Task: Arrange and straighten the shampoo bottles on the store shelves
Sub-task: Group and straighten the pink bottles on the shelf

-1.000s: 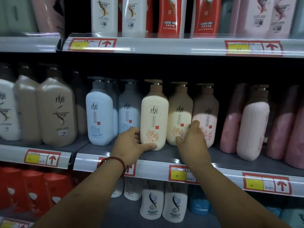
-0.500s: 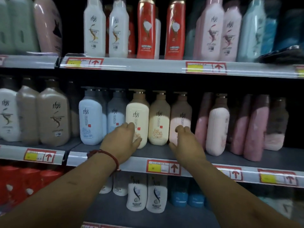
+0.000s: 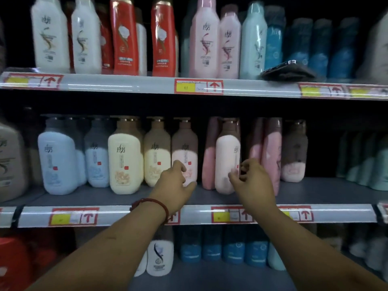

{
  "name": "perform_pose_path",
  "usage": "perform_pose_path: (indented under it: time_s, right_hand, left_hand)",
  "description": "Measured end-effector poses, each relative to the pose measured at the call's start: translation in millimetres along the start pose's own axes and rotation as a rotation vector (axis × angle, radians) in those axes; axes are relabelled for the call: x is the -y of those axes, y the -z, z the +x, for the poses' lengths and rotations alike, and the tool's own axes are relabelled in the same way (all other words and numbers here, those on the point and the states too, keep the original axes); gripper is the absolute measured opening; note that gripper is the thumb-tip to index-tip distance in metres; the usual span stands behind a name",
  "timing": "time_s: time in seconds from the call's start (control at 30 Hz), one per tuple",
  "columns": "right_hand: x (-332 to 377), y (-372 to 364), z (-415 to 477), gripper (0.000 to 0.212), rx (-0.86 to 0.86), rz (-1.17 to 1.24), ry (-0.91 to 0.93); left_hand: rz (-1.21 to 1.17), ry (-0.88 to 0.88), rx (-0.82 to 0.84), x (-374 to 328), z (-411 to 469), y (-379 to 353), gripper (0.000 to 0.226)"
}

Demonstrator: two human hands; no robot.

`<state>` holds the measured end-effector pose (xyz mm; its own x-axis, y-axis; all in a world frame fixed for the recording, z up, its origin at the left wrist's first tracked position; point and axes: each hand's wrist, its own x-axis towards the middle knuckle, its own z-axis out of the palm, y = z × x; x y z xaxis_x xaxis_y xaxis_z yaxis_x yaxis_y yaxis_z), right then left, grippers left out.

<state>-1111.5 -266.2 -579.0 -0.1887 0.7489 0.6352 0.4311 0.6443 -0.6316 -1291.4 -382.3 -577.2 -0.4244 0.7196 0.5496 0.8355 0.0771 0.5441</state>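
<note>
Head camera: half a second ago the left hand (image 3: 174, 181) was at the cream bottle (image 3: 125, 158) and the right hand (image 3: 253, 181) before the pale pink pump bottle (image 3: 184, 152); both have since shifted one place rightward, and the view has swung right with them. The bottles stand upright in a row on the grey middle shelf (image 3: 315, 190), whose front rail (image 3: 136, 215) carries red-and-yellow price tags. The upper shelf (image 3: 136, 86) holds white, red, pink and blue bottles, and blue bottles (image 3: 231, 248) stand on the shelf below (the light is dim and much is blurred). The left hand, a red cord bracelet (image 3: 155, 203) on its wrist, is in front of the lower part of the pale pink pump bottle, fingers half curled, thumb stretched toward the bottle's base, closed round nothing visible. The right hand's curled fingers (image 3: 237, 177) are at the lower right edge of the ribbed pink bottle (image 3: 226, 156); whether they grip it I cannot tell.
</note>
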Motion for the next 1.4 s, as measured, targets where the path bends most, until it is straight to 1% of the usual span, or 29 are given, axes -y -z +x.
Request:
perform_pose_path:
  time_s: [0.13,0.27,0.33,0.4,0.47,0.53,0.67,0.73,0.87,1.0,1.13,1.23,1.4]
  right_hand:
    - [-2.9,-11.7,8.5,0.064,0.056,0.032,-0.05]
    - [-10.3,-22.0,12.5,0.081,0.09,0.178,-0.078]
    - [-17.7,-26.0,13.1,0.088,0.121,0.16,-0.077]
    - [-23.0,-28.7,16.3,0.091,0.153,0.131,-0.078]
    - [-26.6,-30.5,20.5,0.091,0.166,0.131,-0.092]
    - [-28.8,-31.5,21.9,0.087,0.168,0.141,-0.11]
    - [-28.6,-30.6,16.1,0.074,0.066,0.131,-0.109]
    - [-28.6,-29.7,14.2,0.075,0.04,0.123,-0.106]
    - [-29.6,-28.6,14.4,0.078,0.05,0.107,-0.09]
    - [-27.0,-27.2,13.3,0.082,0.052,0.058,-0.084]
    - [-24.5,-28.2,14.0,0.081,0.065,0.013,-0.079]
    - [-23.2,-29.0,12.8,0.078,0.068,-0.004,-0.091]
    - [-13.5,-34.1,10.9,0.077,0.046,-0.071,-0.132]
  left_hand:
    - [-0.06,0.072,-0.051,-12.4,16.9,-34.7,0.047]
    - [0.02,0.032,-0.05,-12.6,28.6,-52.2,0.043]
    - [0.052,0.04,-0.061,-12.8,35.2,-56.4,0.041]
    - [0.056,0.067,-0.061,-14.2,41.4,-60.6,0.04]
    - [0.09,0.084,-0.058,-16.7,44.5,-65.7,0.036]
    - [0.174,0.089,-0.069,-20.6,45.0,-70.6,0.032]
    - [0.253,0.13,-0.091,-27.1,47.5,-73.8,0.028]
    - [0.236,0.151,-0.092,-27.9,49.2,-74.1,0.027]
    - [0.2,0.15,-0.097,-30.2,46.0,-74.5,0.026]
    - [0.14,0.14,-0.097,-26.9,37.8,-65.1,0.036]
    - [0.091,0.11,-0.082,-12.2,25.1,-38.4,0.045]
    - [0.026,0.133,-0.053,9.7,14.5,-10.6,0.045]
    - [-0.028,0.185,-0.099,42.7,0.0,20.6,0.047]
